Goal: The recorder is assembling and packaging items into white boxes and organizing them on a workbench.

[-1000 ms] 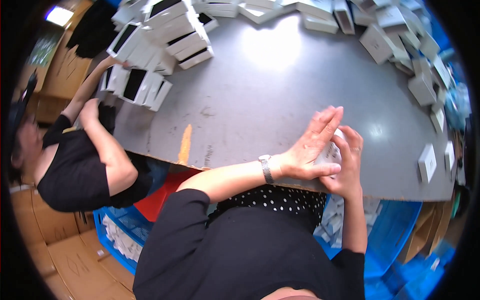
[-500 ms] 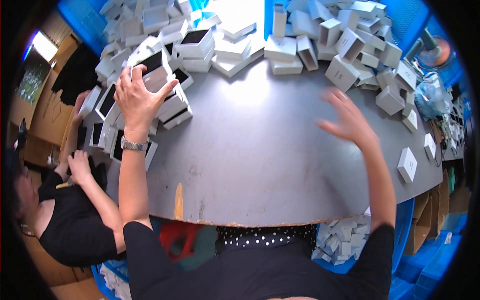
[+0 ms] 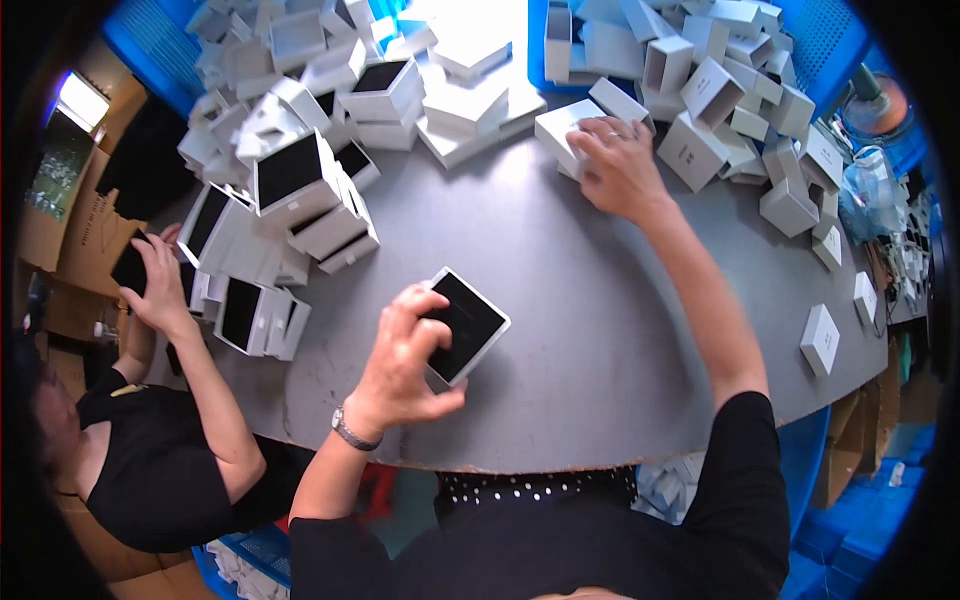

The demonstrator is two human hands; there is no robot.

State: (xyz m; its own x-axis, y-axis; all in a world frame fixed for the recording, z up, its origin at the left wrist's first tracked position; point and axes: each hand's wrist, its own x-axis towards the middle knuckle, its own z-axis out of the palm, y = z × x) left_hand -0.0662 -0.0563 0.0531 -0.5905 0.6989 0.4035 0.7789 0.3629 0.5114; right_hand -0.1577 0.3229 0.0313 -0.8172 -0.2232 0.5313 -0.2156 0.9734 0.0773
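My left hand (image 3: 398,350) grips a small white box tray (image 3: 468,322) with a black inside. Its fingers curl over the tray's far left side and the thumb lies along the near edge, just over the middle of the grey table. At the front of the right-hand pile, my right hand (image 3: 622,165) has its fingers curled over a white box (image 3: 560,128), probably a lid. The fingertips are slightly blurred and partly hide that box. Stacked white trays with black insides (image 3: 290,175) stand to the left, apart from my left hand.
White boxes and lids (image 3: 700,90) heap up at the far right, with more (image 3: 300,45) at the far left. Single white boxes (image 3: 820,340) lie near the table's right edge. A co-worker's hand (image 3: 158,280) holds a dark flat piece at the left. Blue crates (image 3: 820,40) border the table (image 3: 560,400).
My left hand came from the left stack toward me and to the right, bringing a black-inside tray. My right hand moved away from me and left onto a white box at the pile.
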